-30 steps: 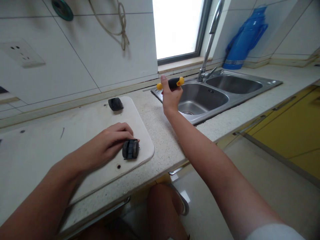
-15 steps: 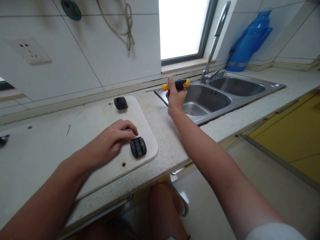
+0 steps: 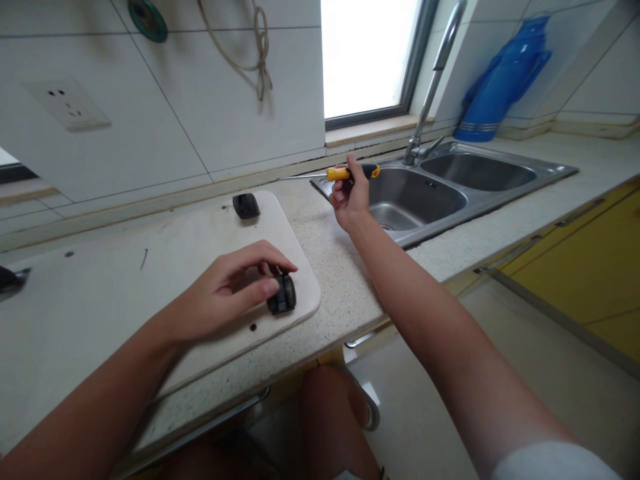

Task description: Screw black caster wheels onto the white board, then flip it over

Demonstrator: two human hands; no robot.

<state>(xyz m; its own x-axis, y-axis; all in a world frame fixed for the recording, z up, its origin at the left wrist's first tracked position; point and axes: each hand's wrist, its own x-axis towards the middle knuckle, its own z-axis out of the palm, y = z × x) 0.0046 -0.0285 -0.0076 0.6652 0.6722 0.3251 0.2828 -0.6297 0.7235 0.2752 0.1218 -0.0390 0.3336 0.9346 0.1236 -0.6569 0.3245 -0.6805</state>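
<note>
Left hand has shifted on the near black caster: half a second ago its fingertips sat at the back edge; now the thumb is on top, with fingers arched over the far side. Whether it grips firmly, cannot tell. Caster sits on the white board, near the rounded right-hand corner, a small dark hole just beside it. Right hand closed round a yellow-and-black screwdriver, held roughly level by the handle, thin shaft pointing left, tip well apart from the near caster. Second caster at the board's far corner, untouched. Board lies flat on the speckled counter. Right of it, a double steel sink; beyond, a blue flask against the wall.
</note>
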